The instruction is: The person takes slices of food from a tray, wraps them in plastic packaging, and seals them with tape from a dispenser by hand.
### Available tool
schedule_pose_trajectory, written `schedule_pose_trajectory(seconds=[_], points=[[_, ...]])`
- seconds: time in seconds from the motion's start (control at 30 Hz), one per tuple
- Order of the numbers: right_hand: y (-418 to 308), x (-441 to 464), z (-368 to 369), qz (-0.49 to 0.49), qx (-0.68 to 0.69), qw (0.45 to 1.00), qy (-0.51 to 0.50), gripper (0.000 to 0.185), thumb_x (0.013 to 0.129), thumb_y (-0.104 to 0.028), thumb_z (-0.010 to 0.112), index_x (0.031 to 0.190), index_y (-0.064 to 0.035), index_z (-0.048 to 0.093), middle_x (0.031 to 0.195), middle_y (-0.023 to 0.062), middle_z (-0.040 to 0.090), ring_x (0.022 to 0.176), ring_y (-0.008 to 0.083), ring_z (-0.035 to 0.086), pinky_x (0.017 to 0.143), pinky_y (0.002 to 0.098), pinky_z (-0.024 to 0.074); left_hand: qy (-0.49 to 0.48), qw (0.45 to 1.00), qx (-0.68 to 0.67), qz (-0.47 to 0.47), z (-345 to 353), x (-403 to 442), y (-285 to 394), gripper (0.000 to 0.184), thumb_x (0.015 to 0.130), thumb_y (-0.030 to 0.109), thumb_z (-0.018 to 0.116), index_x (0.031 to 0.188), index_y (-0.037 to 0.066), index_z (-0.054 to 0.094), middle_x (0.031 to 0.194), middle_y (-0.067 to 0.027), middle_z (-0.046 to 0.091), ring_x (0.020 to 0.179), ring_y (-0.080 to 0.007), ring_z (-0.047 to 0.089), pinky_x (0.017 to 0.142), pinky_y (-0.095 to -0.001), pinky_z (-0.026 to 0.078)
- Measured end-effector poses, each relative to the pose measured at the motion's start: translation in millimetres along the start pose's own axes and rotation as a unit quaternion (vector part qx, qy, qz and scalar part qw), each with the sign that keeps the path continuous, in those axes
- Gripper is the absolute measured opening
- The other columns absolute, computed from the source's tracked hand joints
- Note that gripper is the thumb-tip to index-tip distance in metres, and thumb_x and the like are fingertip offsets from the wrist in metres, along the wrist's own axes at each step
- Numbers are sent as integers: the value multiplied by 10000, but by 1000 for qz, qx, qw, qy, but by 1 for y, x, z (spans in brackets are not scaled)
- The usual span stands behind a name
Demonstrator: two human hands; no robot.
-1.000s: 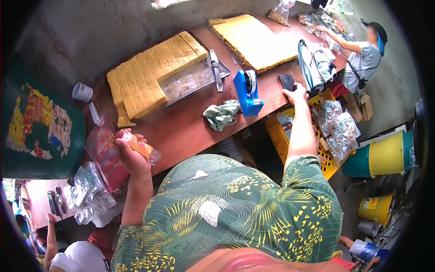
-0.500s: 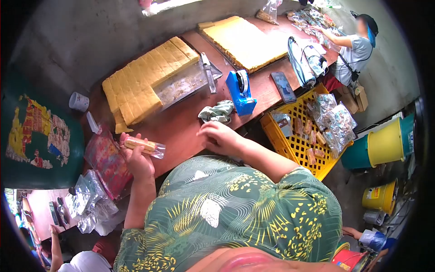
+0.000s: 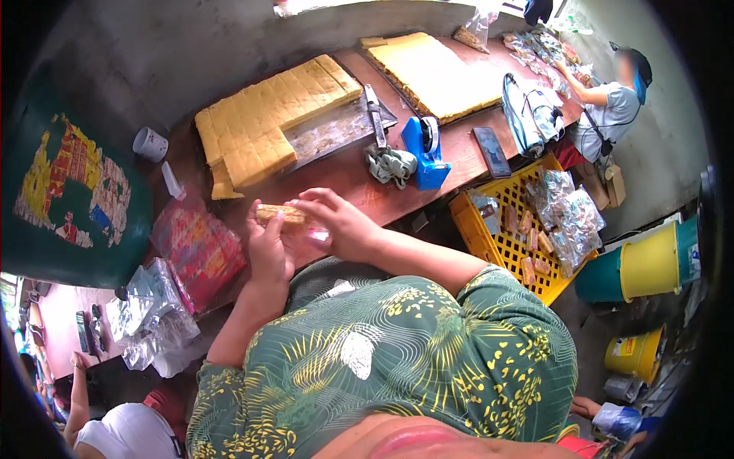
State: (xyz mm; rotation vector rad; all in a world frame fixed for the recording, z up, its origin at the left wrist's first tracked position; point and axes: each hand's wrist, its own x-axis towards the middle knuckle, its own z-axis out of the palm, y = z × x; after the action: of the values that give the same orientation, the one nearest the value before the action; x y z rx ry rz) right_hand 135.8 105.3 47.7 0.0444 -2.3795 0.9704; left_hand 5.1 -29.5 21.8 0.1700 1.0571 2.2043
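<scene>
Over the table's front edge, my left hand (image 3: 271,249) grips a yellow cake bar (image 3: 280,215) in a clear plastic wrapper (image 3: 318,236). My right hand (image 3: 336,226) is at the wrapper's right end, its fingers bent against the plastic. Beyond them lies a tray of sliced yellow cake (image 3: 267,115), with a knife (image 3: 375,115) across its right side. A blue tape dispenser (image 3: 425,153) stands beside a crumpled grey-green cloth (image 3: 391,165). A phone (image 3: 492,151) lies face up to their right.
A yellow crate (image 3: 505,245) at the right holds wrapped bars and plastic bags. A second cake slab (image 3: 432,73) lies farther back. Red patterned packaging (image 3: 197,249) and clear bags (image 3: 153,317) are at the left. A co-worker (image 3: 608,115) stands at the table's far end.
My right hand has left the phone, which now lies on the table, and has come across to the wrapped bar. My left hand has turned the bar and raised it slightly.
</scene>
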Motion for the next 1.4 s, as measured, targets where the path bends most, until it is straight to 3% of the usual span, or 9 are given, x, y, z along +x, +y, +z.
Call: schedule_pose_trajectory(seconds=[0.17, 0.2, 0.23, 0.3, 0.37, 0.43, 0.6, 1.23, 1.4], points=[[26, -9, -12, 57, 75, 995, 19, 369, 866, -58, 770, 1221, -40, 669, 1145, 171, 636, 1033, 306, 681, 907, 376, 592, -10, 980, 197, -38, -10, -15, 4, 551, 1010, 16, 595, 1490, 125, 348, 1360, -97, 524, 1228, -202, 580, 1005, -375, 538], [30, -13, -10, 170, 118, 978, -14, 376, 867, -78, 776, 1227, -40, 674, 1143, 174, 645, 1026, 307, 684, 908, 383, 587, -42, 943, 322, 69, -14, -16, 4, 550, 988, 46, 627, 1477, 115, 384, 1363, -110, 531, 1252, -233, 564, 1043, -394, 501], [34, -17, -8, 281, 157, 946, -50, 383, 868, -99, 781, 1233, -40, 679, 1142, 178, 653, 1019, 308, 688, 909, 390, 582, -73, 878, 441, 171, -20, -15, 3, 552, 967, 77, 658, 1464, 105, 420, 1365, -124, 538, 1275, -264, 549, 1081, -413, 464], [58, -35, 2, 264, 68, 960, -70, 399, 864, -148, 791, 1235, -44, 688, 1151, 199, 659, 1010, 317, 689, 906, 416, 578, -130, 670, 642, 349, -28, -12, 3, 565, 923, 138, 720, 1437, 86, 492, 1369, -150, 553, 1321, -326, 517, 1157, -450, 390], [44, -30, 0, 149, -127, 981, -6, 458, 826, -209, 812, 1251, -97, 684, 1245, 161, 636, 1197, 368, 597, 1031, 465, 496, -174, 676, 635, 330, -26, -6, -2, 487, 913, 190, 731, 1361, 88, 573, 1302, -154, 589, 1279, -338, 541, 1120, -458, 412], [39, -29, -4, 133, -150, 980, 5, 472, 814, -227, 815, 1260, -147, 682, 1289, 132, 623, 1260, 376, 547, 1063, 482, 460, -199, 674, 645, 300, -26, -3, -7, 427, 912, 233, 734, 1301, 92, 631, 1248, -142, 615, 1235, -336, 563, 1078, -460, 434], [45, -27, -8, 80, -231, 969, -45, 248, 817, -261, 803, 1027, -153, 727, 1277, 58, 649, 1225, 335, 568, 1016, 483, 457, -203, 661, 664, 284, -28, -1, -14, 335, 930, 268, 705, 1227, 114, 691, 1164, -84, 638, 1129, -311, 597, 985, -450, 463], [69, -21, -10, 150, -249, 956, -26, 261, 765, -265, 873, 946, -128, 743, 1168, 68, 667, 1141, 339, 594, 972, 463, 492, -206, 608, 694, 325, -31, -2, -21, 327, 980, 250, 623, 1295, 195, 694, 1150, -24, 629, 1106, -262, 575, 956, -437, 437], [58, -24, -13, 62, -261, 959, -89, 174, 734, -183, 800, 905, -218, 792, 1079, -15, 671, 1145, 264, 584, 1011, 455, 434, -211, 609, 697, 314, -31, -1, -21, 335, 979, 252, 623, 1305, 210, 691, 1147, -25, 628, 1098, -259, 574, 954, -442, 439]])
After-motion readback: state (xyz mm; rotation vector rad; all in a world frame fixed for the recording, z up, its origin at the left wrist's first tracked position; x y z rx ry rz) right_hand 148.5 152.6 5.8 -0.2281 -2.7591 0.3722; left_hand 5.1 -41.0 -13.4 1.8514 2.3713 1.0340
